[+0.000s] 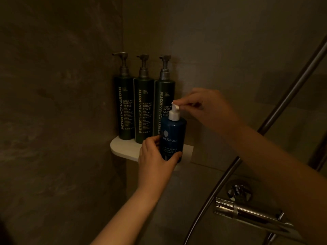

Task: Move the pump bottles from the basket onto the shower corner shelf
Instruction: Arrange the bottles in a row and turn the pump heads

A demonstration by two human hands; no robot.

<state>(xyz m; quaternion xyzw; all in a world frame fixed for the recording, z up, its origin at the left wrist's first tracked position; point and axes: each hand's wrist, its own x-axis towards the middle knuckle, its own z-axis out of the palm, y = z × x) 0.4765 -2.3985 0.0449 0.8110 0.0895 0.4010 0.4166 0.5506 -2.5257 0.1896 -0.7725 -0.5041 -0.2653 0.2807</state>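
A: What could go wrong here?

B: The blue pump bottle [172,137] is at the near right edge of the corner shelf [123,147], just in front of three dark green bottles [144,110]. Its base is hidden, so I can't tell if it's seated. A hard twist from the right hand [208,110], which pinches the white pump head [176,105], might tip it off.

A: And the bottle?

B: Upright, glossy, label facing near. The left hand [155,160] is wrapped round its lower body.

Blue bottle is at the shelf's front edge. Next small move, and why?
Probably slide the blue bottle slightly inward before releasing: the left hand grips its base, the right hand pinches its pump, and it stands near the shelf lip.
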